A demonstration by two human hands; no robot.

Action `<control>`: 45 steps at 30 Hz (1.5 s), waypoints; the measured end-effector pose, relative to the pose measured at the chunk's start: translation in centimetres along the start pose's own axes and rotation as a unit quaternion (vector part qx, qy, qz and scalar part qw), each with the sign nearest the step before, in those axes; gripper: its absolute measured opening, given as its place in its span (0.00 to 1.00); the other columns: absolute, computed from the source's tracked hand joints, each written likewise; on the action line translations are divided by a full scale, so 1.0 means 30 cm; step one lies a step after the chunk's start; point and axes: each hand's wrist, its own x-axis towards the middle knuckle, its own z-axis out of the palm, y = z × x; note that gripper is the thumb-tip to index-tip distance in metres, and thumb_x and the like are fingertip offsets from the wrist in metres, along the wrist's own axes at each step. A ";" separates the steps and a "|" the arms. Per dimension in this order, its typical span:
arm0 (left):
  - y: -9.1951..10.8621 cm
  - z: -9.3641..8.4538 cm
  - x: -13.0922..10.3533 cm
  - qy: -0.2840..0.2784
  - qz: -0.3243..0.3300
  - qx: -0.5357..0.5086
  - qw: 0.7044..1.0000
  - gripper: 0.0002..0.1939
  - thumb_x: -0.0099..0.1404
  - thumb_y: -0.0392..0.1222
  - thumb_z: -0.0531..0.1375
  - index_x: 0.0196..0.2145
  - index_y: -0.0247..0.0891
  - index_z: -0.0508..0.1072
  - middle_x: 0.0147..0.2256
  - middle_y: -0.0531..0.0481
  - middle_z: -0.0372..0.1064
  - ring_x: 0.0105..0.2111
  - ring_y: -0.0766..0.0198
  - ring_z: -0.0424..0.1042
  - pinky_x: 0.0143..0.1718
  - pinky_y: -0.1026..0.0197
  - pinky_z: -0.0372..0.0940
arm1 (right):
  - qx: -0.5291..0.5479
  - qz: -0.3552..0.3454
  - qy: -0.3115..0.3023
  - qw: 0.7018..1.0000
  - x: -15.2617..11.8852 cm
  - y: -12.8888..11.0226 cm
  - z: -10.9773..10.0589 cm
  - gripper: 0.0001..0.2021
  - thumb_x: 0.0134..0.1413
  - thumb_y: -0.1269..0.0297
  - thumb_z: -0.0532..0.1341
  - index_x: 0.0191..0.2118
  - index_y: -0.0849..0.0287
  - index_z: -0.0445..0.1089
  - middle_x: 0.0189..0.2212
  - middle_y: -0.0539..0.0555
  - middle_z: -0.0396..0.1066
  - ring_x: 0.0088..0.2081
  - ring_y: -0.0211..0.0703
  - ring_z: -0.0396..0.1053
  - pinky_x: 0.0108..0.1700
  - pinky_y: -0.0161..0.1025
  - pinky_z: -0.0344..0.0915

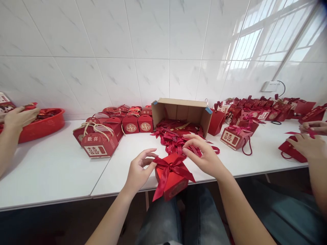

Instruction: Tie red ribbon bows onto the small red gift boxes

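A red gift box (176, 187) tied with a dark red satin ribbon bow (170, 166) sits at the table's front edge, partly overhanging it. My left hand (140, 170) pinches the bow's left loop between thumb and fingertips. My right hand (204, 156) is at the bow's right loop, its thumb and index finger closed there and the other fingers loosely curved. Both ribbon tails hang over the box. Just behind it, a heap of loose red ribbons (176, 141) spills from a cardboard box (181, 103) lying on its side.
Red gift boxes with rope handles (98, 144) stand at left, several more behind. A ribboned box (233, 137) stands at right before many others. A co-worker's hands (304, 146) hold a red box at far right; another person's hand (20, 119) is over a red basin (48, 124).
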 end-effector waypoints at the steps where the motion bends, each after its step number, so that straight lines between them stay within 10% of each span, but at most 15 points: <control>1: -0.004 0.000 -0.005 -0.007 -0.003 -0.017 1.000 0.18 0.60 0.42 0.60 0.48 0.37 0.69 0.38 0.47 0.72 0.35 0.64 0.75 0.40 0.63 0.70 | 0.028 0.016 0.025 0.999 -0.018 0.016 -0.001 0.06 0.59 0.59 0.57 0.37 0.54 0.68 0.51 0.55 0.66 0.56 0.47 0.61 0.57 0.46 0.57; 11: -0.130 0.052 -0.072 -0.083 -0.047 -0.223 0.970 0.27 0.63 0.44 0.55 0.60 0.38 0.62 0.53 0.41 0.69 0.55 0.51 0.66 0.58 0.51 0.59 | 0.224 0.198 -0.095 0.950 -0.257 0.105 0.094 0.17 0.56 0.73 0.50 0.50 0.55 0.62 0.48 0.54 0.67 0.49 0.43 0.66 0.52 0.43 0.63; 16: -0.129 0.070 -0.059 -0.077 -0.067 -0.115 0.988 0.24 0.60 0.45 0.56 0.52 0.34 0.70 0.53 0.40 0.69 0.56 0.49 0.65 0.59 0.48 0.58 | 0.228 0.196 -0.124 0.946 -0.305 0.085 0.119 0.20 0.56 0.69 0.55 0.55 0.54 0.58 0.51 0.57 0.64 0.44 0.42 0.67 0.50 0.44 0.65; 23: -0.146 0.078 -0.065 -0.071 -0.079 -0.055 0.993 0.23 0.61 0.52 0.56 0.47 0.34 0.72 0.47 0.40 0.74 0.50 0.49 0.71 0.50 0.50 0.67 | 0.271 0.224 -0.119 0.929 -0.325 0.129 0.175 0.52 0.45 0.66 0.68 0.67 0.50 0.32 0.36 0.50 0.68 0.41 0.45 0.71 0.48 0.46 0.67; 29: -0.163 0.075 -0.065 -0.099 -0.082 -0.053 0.990 0.23 0.61 0.50 0.58 0.51 0.36 0.70 0.50 0.40 0.71 0.52 0.49 0.70 0.52 0.51 0.66 | 0.277 0.219 -0.085 0.932 -0.319 0.148 0.181 0.55 0.36 0.66 0.73 0.67 0.53 0.40 0.30 0.49 0.70 0.39 0.48 0.72 0.47 0.48 0.68; 34: -0.152 0.074 -0.064 -0.088 -0.083 0.020 0.992 0.22 0.62 0.50 0.57 0.52 0.41 0.69 0.52 0.43 0.70 0.55 0.51 0.67 0.57 0.49 0.62 | 0.216 0.242 0.156 0.933 -0.308 0.184 0.058 0.47 0.37 0.63 0.73 0.63 0.53 0.50 0.37 0.54 0.72 0.36 0.47 0.73 0.43 0.48 0.71; 39: -0.150 0.075 -0.066 -0.084 -0.054 0.087 0.991 0.19 0.63 0.50 0.56 0.50 0.44 0.72 0.50 0.45 0.72 0.54 0.51 0.68 0.55 0.47 0.64 | 0.069 0.125 0.455 0.879 -0.179 0.245 -0.209 0.41 0.36 0.57 0.72 0.58 0.57 0.56 0.56 0.61 0.61 0.49 0.53 0.69 0.47 0.49 0.70; 45: -0.153 0.091 -0.069 -0.057 -0.001 0.134 0.989 0.16 0.62 0.47 0.57 0.46 0.43 0.74 0.47 0.46 0.74 0.50 0.50 0.72 0.50 0.51 0.70 | -0.152 0.172 0.393 0.890 0.012 0.404 -0.525 0.42 0.51 0.40 0.56 0.64 0.59 0.42 0.63 0.67 0.45 0.55 0.56 0.62 0.45 0.49 0.68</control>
